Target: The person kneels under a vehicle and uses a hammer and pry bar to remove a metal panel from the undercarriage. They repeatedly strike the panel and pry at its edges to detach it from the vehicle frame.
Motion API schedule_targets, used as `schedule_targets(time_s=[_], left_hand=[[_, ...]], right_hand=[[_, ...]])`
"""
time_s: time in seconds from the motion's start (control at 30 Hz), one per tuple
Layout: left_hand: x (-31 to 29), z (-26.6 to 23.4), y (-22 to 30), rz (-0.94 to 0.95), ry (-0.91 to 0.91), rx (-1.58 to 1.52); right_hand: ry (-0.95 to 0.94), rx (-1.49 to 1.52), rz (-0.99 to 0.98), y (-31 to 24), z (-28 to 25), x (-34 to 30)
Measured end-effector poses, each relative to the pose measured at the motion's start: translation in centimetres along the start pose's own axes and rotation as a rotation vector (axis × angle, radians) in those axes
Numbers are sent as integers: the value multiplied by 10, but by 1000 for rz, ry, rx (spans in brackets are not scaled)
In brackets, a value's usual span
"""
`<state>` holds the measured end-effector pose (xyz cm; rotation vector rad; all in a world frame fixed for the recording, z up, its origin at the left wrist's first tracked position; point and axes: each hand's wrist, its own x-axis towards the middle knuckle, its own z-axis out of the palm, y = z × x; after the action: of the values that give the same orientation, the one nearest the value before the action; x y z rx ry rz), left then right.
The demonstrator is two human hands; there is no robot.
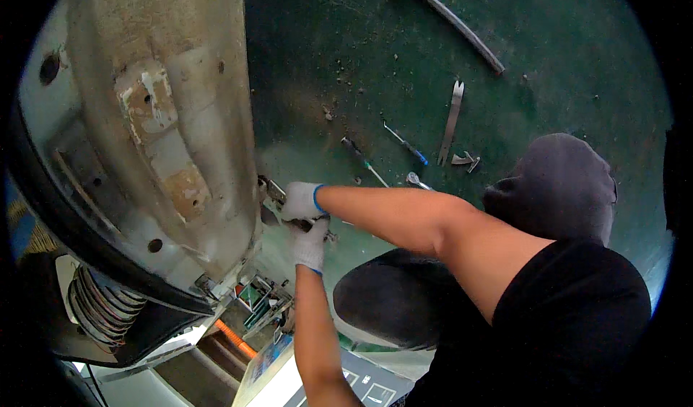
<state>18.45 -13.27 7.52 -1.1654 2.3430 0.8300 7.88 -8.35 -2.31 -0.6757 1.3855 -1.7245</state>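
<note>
My right hand, in a white glove with a blue cuff, is closed around a metal tool at the lower edge of a bare, dusty car body panel. Just below it my left hand, gloved the same way, grips the same tool from underneath. The two hands touch each other. The tool's working end sits against the panel edge and is mostly hidden by the gloves.
On the green floor lie a screwdriver, a small blue-handled driver, a flat forked pry bar, a wrench and a long curved strip. A coil spring and an orange cable show at lower left.
</note>
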Motion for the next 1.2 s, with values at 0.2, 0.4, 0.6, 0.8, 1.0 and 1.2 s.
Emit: schedule_targets(time_s=[0.2, 0.4, 0.6, 0.8, 1.0, 1.2], left_hand=[[-32, 69, 94, -263, 156, -477], [-27, 69, 80, -159, 208, -335], [-8, 17, -14, 120, 74, -67], [50, -78, -42, 226, -273, 134], [26, -48, -29, 169, -19, 277], [-24, 33, 36, -13, -39, -41]], right_hand=[[-376, -117, -78, -20, -77, -7], [-284, -81, 84, -31, -62, -18], [15, -84, 69, -31, -9, -25], [591, 591, 195, -39, 72, 3], [310, 478, 143, -27, 40, -16], [-102, -105, 28, -8, -34, -19]])
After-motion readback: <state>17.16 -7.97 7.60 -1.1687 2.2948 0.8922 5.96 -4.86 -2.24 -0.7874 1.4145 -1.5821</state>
